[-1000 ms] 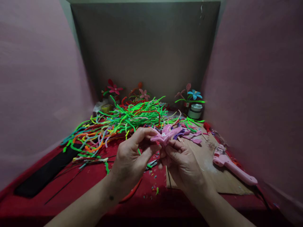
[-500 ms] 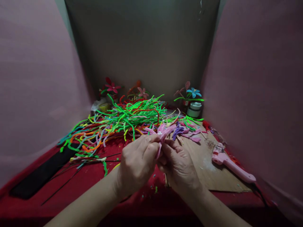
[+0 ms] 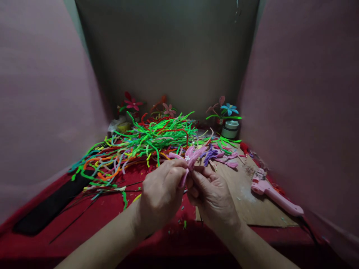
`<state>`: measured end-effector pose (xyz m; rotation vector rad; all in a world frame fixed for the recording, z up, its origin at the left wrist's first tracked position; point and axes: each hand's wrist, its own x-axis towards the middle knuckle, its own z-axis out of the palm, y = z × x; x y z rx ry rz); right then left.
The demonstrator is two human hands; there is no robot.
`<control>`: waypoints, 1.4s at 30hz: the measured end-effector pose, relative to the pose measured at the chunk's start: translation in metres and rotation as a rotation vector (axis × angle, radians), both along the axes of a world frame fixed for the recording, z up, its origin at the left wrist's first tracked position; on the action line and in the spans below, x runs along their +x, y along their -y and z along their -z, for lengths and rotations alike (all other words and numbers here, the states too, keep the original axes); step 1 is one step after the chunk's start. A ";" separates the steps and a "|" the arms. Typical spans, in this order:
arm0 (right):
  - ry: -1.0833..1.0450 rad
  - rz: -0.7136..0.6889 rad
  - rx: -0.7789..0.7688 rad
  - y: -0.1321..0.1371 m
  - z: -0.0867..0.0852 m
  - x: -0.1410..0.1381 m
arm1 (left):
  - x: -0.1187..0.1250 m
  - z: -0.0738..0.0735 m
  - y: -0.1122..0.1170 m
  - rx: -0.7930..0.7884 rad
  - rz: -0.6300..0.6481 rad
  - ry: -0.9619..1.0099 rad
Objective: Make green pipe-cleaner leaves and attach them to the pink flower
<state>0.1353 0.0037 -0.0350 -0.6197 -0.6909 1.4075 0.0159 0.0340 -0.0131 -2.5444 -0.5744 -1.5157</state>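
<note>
A pink pipe-cleaner flower (image 3: 192,157) with a pale centre is held up over the front of the table. My left hand (image 3: 162,194) is closed, its thumb and fingers pinching a petal on the flower's left side. From the right, my right hand (image 3: 211,196) is closed round the flower's base, fingertips pressed together just under the petals. The fingers hide the underside of the flower and any stem. Behind it lie loose purple petals (image 3: 211,154) and pink petals (image 3: 230,163).
A big heap of pipe cleaners (image 3: 162,134), mostly green, covers the table's back. A pink glue gun (image 3: 276,196) rests on a brown board (image 3: 238,190) at right. A black strip (image 3: 50,205) lies at left. Finished flowers (image 3: 230,109) and a lidded jar (image 3: 230,129) stand behind.
The flower has shifted slightly left and tilted between my fingers. My left hand has moved a little to the left; both hands keep their hold.
</note>
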 end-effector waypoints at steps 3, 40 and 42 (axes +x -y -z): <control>0.034 0.043 0.015 0.000 0.004 0.000 | 0.001 -0.005 0.003 -0.190 -0.008 0.065; -0.158 -0.045 0.011 0.009 0.008 0.016 | -0.016 -0.028 -0.002 -0.859 0.178 0.248; -0.159 -0.080 0.035 0.011 0.010 0.017 | -0.013 -0.030 -0.006 -0.875 0.168 0.260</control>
